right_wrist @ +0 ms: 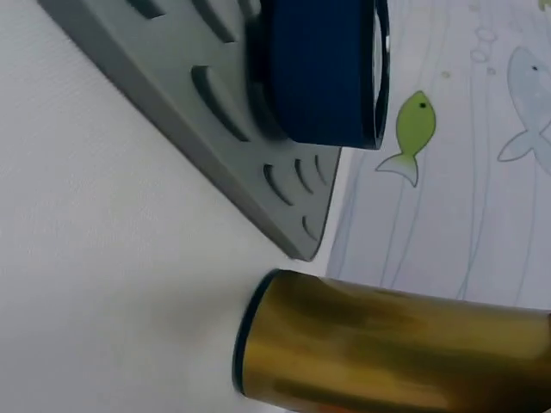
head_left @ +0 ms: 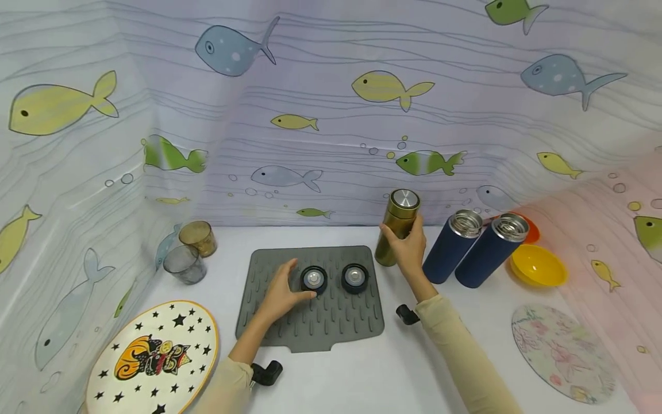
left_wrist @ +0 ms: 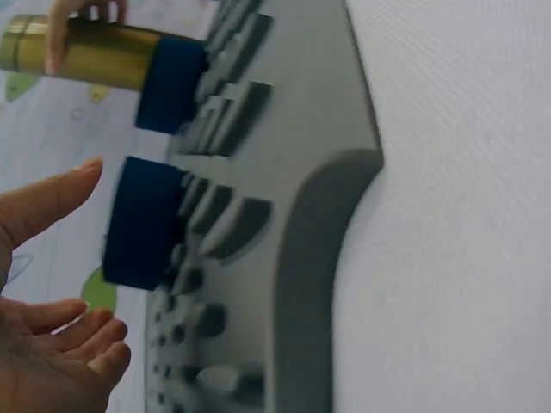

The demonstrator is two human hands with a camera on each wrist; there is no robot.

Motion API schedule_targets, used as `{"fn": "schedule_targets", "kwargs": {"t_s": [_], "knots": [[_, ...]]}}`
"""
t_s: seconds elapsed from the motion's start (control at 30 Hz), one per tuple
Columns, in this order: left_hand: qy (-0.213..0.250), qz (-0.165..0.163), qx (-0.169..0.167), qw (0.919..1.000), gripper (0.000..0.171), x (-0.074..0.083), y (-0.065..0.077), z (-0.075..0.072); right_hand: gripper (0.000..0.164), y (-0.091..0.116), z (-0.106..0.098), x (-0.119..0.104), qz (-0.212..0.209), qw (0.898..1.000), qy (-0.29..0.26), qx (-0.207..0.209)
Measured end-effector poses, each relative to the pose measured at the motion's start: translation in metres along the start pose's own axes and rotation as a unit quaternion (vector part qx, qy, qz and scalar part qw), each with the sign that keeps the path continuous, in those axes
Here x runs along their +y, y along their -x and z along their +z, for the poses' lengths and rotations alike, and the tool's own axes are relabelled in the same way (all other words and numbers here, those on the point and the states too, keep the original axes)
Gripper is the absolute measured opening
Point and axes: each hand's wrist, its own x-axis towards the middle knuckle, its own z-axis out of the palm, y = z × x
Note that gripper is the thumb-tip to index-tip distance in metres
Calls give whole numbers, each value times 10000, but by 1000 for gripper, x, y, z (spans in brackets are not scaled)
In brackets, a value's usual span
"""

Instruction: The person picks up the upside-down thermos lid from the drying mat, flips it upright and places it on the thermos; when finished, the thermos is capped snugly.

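Observation:
Two round dark blue bottle lids with silvery discs on top lie on a grey ridged drying mat (head_left: 331, 330). My left hand (head_left: 281, 293) is beside the left lid (head_left: 314, 279), thumb and fingers spread apart. In the left wrist view a gap shows between those fingers and the nearer lid (left_wrist: 142, 224). The right lid (head_left: 354, 278) lies untouched. My right hand (head_left: 410, 247) grips a gold thermos (head_left: 384, 251), its silver-topped cap on, at the mat's far right corner. In the right wrist view the thermos base (right_wrist: 284, 335) is close to the mat's corner.
Two dark blue bottles (head_left: 449, 250) without lids stand right of the thermos. Behind them are a yellow bowl (head_left: 539, 264) and an orange bowl (head_left: 532, 230). Two tinted glasses (head_left: 185, 265) and a cat-patterned oval placemat (head_left: 191, 328) are left. A floral round mat (head_left: 561, 351) lies front right.

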Motion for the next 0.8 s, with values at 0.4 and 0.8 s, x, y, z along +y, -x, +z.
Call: {"fn": "schedule_targets", "kwargs": {"t_s": [0.4, 0.8], "knots": [[-578, 486, -94, 9971, 77, -3, -12, 17, 93, 46, -25, -25, 384, 9976, 238, -525], [-143, 1645, -497, 9850, 78, 68, 38, 1, 53, 111, -35, -61, 1283, 9286, -1052, -3320]]}}
